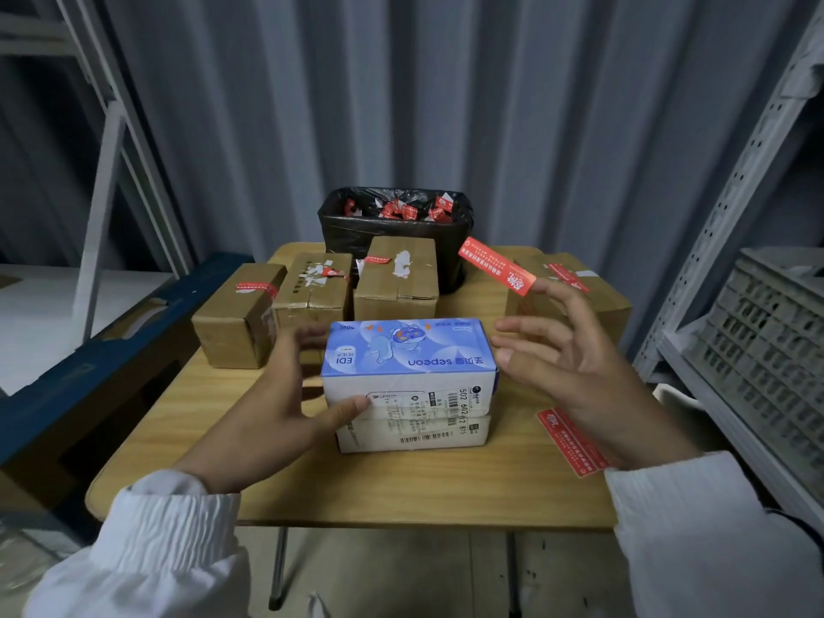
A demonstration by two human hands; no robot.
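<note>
A blue and white box point(408, 350) printed "sepeon" stands on the wooden table point(401, 483), with a shipping label down its near face. My left hand point(276, 403) lies at the box's left side, thumb touching the label, fingers straight. My right hand point(575, 363) hovers spread just right of the box. A red sticker strip point(495, 266) sticks out from the tip of its raised finger. Both wrists wear white sleeves.
Three taped cardboard boxes point(241, 314) point(312, 287) point(397, 278) line the table's back, another point(579, 283) at the right. A black-lined bin point(392, 229) holds several red scraps. A red sticker sheet point(570, 439) lies under my right wrist. Grey crate point(767, 332) on the right shelving.
</note>
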